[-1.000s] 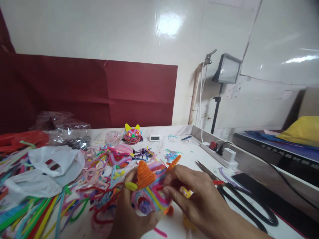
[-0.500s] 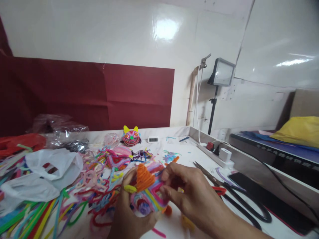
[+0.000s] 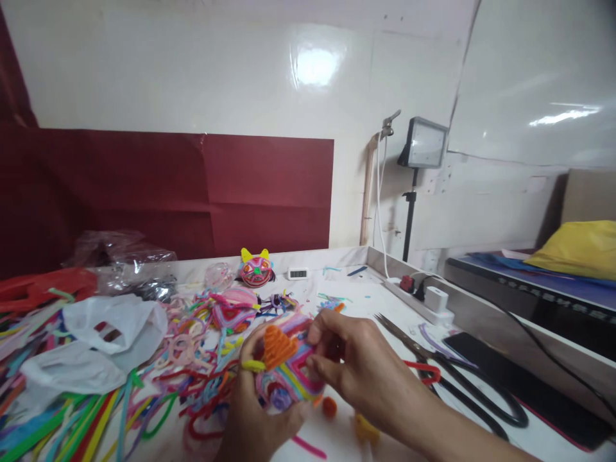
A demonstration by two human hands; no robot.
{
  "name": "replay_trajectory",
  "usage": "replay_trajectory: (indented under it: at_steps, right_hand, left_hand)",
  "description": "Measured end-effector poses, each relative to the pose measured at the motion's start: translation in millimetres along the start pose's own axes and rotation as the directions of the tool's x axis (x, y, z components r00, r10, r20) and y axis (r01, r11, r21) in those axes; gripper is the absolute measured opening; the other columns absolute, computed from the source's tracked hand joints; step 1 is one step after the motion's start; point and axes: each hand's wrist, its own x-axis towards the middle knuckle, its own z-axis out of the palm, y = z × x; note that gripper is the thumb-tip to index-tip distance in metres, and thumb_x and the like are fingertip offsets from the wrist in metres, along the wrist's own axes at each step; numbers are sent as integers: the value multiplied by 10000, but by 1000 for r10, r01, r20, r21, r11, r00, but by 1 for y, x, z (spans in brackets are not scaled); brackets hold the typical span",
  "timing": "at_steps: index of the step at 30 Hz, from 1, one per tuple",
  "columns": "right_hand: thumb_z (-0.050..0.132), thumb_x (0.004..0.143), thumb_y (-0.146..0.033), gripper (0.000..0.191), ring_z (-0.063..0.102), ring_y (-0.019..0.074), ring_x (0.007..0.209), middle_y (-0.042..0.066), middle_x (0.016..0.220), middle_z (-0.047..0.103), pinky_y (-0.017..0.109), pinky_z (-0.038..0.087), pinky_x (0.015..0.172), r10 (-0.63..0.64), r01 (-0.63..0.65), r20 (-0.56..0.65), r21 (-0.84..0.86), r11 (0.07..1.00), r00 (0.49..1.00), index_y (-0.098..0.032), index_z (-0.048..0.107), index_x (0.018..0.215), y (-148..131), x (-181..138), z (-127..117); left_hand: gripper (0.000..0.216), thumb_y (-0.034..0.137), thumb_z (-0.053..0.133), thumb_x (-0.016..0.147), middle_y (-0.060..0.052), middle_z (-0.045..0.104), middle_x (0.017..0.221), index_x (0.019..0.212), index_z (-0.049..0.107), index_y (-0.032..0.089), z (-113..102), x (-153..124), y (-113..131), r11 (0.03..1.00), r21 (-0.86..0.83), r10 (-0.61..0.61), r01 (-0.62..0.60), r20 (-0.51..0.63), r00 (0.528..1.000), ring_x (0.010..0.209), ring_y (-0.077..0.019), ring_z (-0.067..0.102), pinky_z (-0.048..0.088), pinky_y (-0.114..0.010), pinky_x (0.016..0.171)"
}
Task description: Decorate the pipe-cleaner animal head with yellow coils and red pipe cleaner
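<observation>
My left hand [image 3: 255,398] is wrapped round a colourful pipe-cleaner craft piece [image 3: 293,375], its thumb along the lower edge. An orange triangular patch [image 3: 279,345] stands out at the upper left of the piece, beside a short yellow bit. Stripes of pink, blue and yellow run across its face. My right hand [image 3: 351,366] pinches at the right side of the piece with thumb and index finger; whatever lies between those fingertips is hidden. Under the hands, a small orange ball [image 3: 329,407] and a blurred yellow piece [image 3: 367,428] rest on the white table.
Loose pipe cleaners [image 3: 91,423] and a white plastic bag [image 3: 115,321] cover the left side. A decorated cat-like face [image 3: 255,269] stands at the back near a small digital timer [image 3: 298,273]. Large scissors [image 3: 447,366], a black phone [image 3: 524,385] and a power strip [image 3: 433,308] lie right.
The camera view has shifted slightly, so the background sits a little lower. Both hands keep their hold on the craft piece, with little visible movement.
</observation>
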Motion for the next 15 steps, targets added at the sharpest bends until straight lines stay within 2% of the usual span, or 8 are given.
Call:
replay_trajectory:
  at_steps: [3,8,12,15]
  right_hand:
    - [555,666,31,261,574,132,537,-51,596,585,212,423,493,5,-5,-8,-10,1000,1000,-210,518,758,0,3,2]
    - [556,662,25,259,581,134,541,-52,594,589,213,422,495,6,-6,-6,-22,1000,1000,-213,517,756,-1,6,5]
    - [556,684,9,243,595,135,541,-50,599,601,207,416,490,34,-33,12,-25,999,999,-217,516,762,-2,9,10]
    - [555,690,12,242,602,128,538,-50,600,613,198,407,490,27,-26,21,-31,999,999,-216,522,767,-1,11,14]
  left_hand:
    - [788,288,715,546,-139,575,1258,1270,419,200,-1,1,5,998,-36,-55,55,-14,998,1030,-308,637,569,-375,750]
    - [633,347,701,586,-128,620,1104,1161,496,181,-5,3,4,996,19,-91,92,-70,993,941,-292,637,538,-429,782]
    - [636,354,689,607,-123,608,1120,1183,480,181,-6,7,2,992,-14,-130,129,-101,986,994,-298,607,483,-475,885]
    - [641,360,712,597,-118,620,1126,1172,496,179,-4,9,4,980,-73,-195,186,-155,968,1083,-310,587,462,-443,938]
